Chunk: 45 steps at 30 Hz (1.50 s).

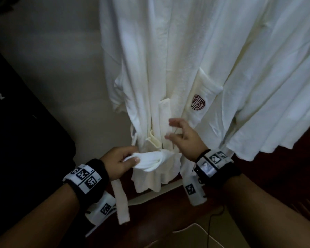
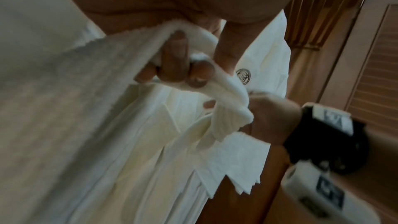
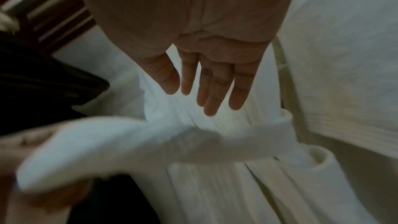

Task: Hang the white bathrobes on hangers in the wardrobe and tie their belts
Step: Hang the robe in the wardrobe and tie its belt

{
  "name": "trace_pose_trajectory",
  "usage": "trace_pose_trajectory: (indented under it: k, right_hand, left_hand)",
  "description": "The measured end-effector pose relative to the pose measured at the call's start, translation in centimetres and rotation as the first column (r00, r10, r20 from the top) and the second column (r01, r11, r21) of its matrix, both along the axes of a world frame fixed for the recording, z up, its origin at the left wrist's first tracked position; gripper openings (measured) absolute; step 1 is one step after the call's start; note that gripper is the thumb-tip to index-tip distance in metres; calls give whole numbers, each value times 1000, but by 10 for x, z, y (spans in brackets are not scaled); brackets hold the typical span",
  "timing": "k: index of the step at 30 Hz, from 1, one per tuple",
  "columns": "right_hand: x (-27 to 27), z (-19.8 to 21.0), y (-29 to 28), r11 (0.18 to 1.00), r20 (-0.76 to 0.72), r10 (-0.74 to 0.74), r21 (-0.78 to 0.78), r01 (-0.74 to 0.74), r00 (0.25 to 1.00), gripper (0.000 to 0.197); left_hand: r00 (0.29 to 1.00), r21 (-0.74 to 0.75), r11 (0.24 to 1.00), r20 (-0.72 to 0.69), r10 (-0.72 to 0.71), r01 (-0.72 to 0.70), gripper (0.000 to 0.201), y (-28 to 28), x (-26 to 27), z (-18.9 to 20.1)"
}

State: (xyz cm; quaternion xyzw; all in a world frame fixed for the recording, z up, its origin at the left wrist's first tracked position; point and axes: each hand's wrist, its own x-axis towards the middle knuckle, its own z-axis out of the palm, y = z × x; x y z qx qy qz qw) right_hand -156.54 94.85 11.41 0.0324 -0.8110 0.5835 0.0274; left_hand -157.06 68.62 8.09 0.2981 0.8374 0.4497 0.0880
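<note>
Against the pale wall hangs the white bathrobe (image 1: 150, 68), its belt (image 1: 150, 161) knotted at the waist, one end gripped in my left hand (image 1: 117, 162), while my right hand (image 1: 184, 138) hovers empty, fingers spread.

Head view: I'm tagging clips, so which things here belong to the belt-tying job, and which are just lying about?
Job:
robe, hanging
belt, wrapped round it
left hand, gripping the belt
right hand, fingers straight, holding nothing
second robe

Lying about:
black case
cable on the floor
louvred door
</note>
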Motion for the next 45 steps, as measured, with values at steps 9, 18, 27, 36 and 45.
trace_pose_trajectory:
  k: [9, 18, 27, 36, 45]
  right_hand:
    - [22, -52, 6, 786, 276, -81, 608, -109, 958, 36]
    - [46, -68, -35, 818, 426, 396, 238, -523, 814, 59]
    - [37, -75, -36, 984, 213, 177, -55, -169, 961, 65]
    - [61, -9, -22, 838, 476, 543, -254, -483, 692, 66]
    - [28, 27, 48, 992, 368, -117, 96, 87, 923, 55]
  left_hand:
    - [991, 270, 959, 123, 51, -83, 20, 7, 0, 34]
    - [970, 421, 906, 233, -65, -41, 36, 26, 0, 51]
    - [970, 334, 943, 223, -98, 19, 37, 15, -8, 42]
    - [999, 26, 999, -34, 30, -29, 24, -2, -39, 32]
    - [883, -211, 901, -371, 286, -380, 17, -12, -98, 32]
